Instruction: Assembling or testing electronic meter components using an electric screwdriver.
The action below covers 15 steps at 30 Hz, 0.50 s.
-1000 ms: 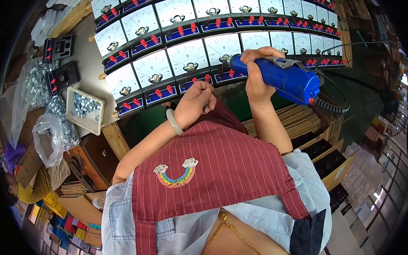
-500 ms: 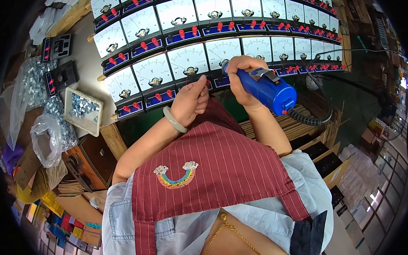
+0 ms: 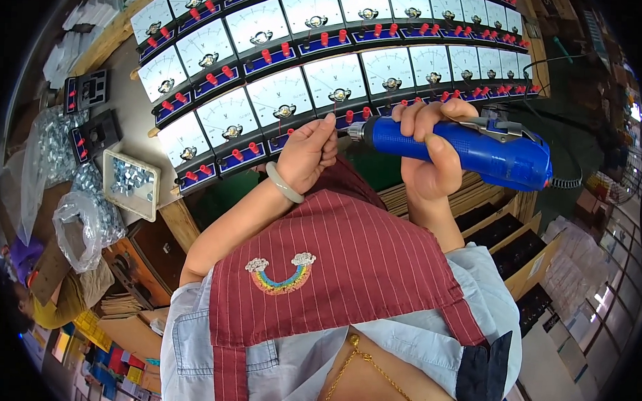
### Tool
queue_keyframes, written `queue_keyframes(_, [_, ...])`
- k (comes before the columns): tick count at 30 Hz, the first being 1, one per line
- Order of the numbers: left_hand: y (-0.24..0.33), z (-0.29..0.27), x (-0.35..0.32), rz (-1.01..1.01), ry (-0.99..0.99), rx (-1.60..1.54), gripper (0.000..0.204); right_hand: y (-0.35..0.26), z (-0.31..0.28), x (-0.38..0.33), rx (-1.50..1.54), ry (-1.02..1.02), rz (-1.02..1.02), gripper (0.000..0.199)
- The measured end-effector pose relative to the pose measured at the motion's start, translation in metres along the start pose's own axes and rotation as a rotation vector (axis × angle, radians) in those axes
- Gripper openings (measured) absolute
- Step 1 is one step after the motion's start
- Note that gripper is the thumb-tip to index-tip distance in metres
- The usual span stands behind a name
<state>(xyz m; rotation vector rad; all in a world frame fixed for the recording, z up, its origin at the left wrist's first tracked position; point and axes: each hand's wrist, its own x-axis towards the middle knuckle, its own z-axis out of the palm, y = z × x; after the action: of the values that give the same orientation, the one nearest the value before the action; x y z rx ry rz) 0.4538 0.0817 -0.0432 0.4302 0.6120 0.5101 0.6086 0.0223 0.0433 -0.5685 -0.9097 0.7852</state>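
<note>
Fingers of the right hand [image 3: 432,151] wrap tight around the blue driver [image 3: 471,146], which lies nearly level with its metal tip pointing toward nine o'clock, at the lower edge of the meters [image 3: 332,81]. The left hand [image 3: 308,154] is bunched just at that tip, fingertips pinched narrow against a meter's blue strip; whether they hold a screw cannot be made out. A pale bangle [image 3: 282,185] sits on that wrist.

At nine o'clock from the hands, a shallow white tray [image 3: 130,185] holds small silvery metal parts. Beside it, toward eight o'clock, a clear bag [image 3: 76,227] holds more of the same, and further bags of them lie at ten o'clock near two black panels [image 3: 90,115].

The driver has a blue body, a grey lever along its top and a dark coiled cord running off its rear toward three o'clock. The meters are white-faced dials with blue strips and red terminals, laid in curved rows across twelve o'clock.

The driver's bit is hidden by the left fingers, and the dial markings are too small to read. A striped apron [image 3: 347,265] covers the bench edge below.
</note>
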Motion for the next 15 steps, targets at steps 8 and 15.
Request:
queue_keyframes(8, [0.010, 0.023, -0.002, -0.105, 0.092, 0.077, 0.027, 0.027, -0.014, 0.011, -0.268, -0.001, -0.160, 0.037])
queue_keyframes(15, [0.005, -0.001, -0.007, -0.005, -0.032, 0.317, 0.022, 0.053, -0.029, 0.020, -0.366, -0.012, -0.162, 0.034])
